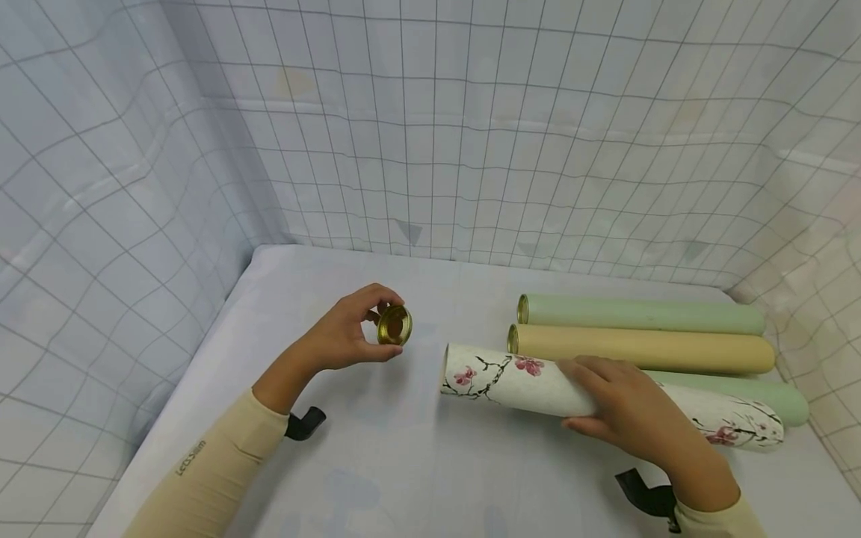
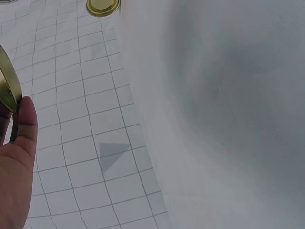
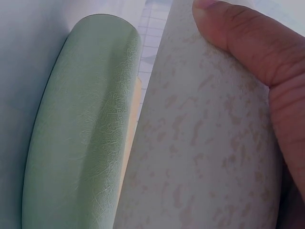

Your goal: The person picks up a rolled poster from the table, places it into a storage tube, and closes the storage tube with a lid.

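Note:
A round gold metal lid (image 1: pixel 394 325) is pinched between the thumb and fingers of my left hand (image 1: pixel 346 329), held up over the left part of the table. The same lid (image 2: pixel 8 83) shows at the left edge of the left wrist view. My right hand (image 1: pixel 625 407) grips a white tube (image 1: pixel 498 377) printed with pink blossoms and dark branches, around its middle. That tube's left end points toward the lid, with a gap between them. In the right wrist view, the thumb (image 3: pixel 252 40) lies along the tube's pale, brown-flecked surface (image 3: pixel 190 124).
Behind the floral tube lie a green tube (image 1: pixel 639 314), a yellow tube (image 1: pixel 639 348) and another green tube (image 1: pixel 760 396), roughly parallel. Gold rims show at the left ends of the rear two. A gridded white curtain (image 1: pixel 464 149) surrounds the white-covered table (image 1: pixel 390 456).

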Demonstrator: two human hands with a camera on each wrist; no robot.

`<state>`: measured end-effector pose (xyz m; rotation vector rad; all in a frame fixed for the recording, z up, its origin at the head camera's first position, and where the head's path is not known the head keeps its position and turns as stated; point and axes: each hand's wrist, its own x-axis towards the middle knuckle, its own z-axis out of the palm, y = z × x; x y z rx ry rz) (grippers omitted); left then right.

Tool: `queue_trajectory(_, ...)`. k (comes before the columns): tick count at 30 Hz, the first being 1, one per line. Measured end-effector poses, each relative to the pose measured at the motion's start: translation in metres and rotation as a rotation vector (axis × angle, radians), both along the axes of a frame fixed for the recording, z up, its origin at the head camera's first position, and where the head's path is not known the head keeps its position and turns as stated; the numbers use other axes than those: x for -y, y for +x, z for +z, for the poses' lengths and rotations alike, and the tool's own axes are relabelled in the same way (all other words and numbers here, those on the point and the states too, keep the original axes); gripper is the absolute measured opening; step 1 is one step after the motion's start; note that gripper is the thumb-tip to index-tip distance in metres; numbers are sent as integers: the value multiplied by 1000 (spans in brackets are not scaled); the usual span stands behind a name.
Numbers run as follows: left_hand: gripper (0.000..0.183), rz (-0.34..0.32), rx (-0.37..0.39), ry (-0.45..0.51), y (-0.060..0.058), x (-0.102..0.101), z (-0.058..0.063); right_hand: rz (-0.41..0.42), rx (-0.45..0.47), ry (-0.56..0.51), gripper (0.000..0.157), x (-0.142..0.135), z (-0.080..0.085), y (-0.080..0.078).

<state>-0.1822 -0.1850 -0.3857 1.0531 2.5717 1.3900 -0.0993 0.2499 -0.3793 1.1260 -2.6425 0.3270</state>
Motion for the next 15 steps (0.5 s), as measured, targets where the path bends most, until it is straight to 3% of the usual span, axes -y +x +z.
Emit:
queue_trajectory(3,59,-9,35,22,1,-1,0,-4,2,2,72,0,1,0)
queue_trajectory(10,50,-54,106,58,19,-11,30,-8,-1,3,72,0,3,0)
queue_trajectory(15,53,-57,153,103,23,-14,27,-1,-5,-4,71,1,4,-1)
